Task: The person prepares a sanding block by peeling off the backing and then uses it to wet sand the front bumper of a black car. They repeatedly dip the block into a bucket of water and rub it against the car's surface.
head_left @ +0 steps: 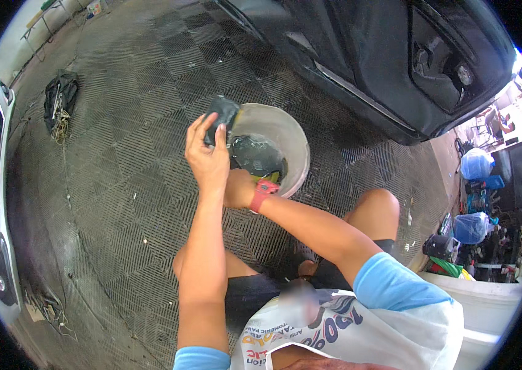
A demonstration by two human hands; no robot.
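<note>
My left hand (207, 148) is raised at the near-left rim of a pale bucket (296, 139). Between its thumb and fingers it grips a dark grey, flat rectangular piece (225, 110) with a wet-looking surface; whether it is a pad or a folded sheet I cannot tell. Murky water (258, 154) sits in the bucket. My right hand (240, 189) is at the bucket's near side, just below my left, with its fingers hidden. On that wrist is a red watch (265, 192). Something yellow-green (264, 177) shows inside the bucket close to the right hand; its kind is unclear.
Dark ribbed matting (131, 185) covers the floor. A large black car bumper (359, 68) looms at the upper right. At the far left is a white car (3, 240), with a black bag (61, 98) nearby. Blue-tinted containers (473, 228) and clutter stand at the right.
</note>
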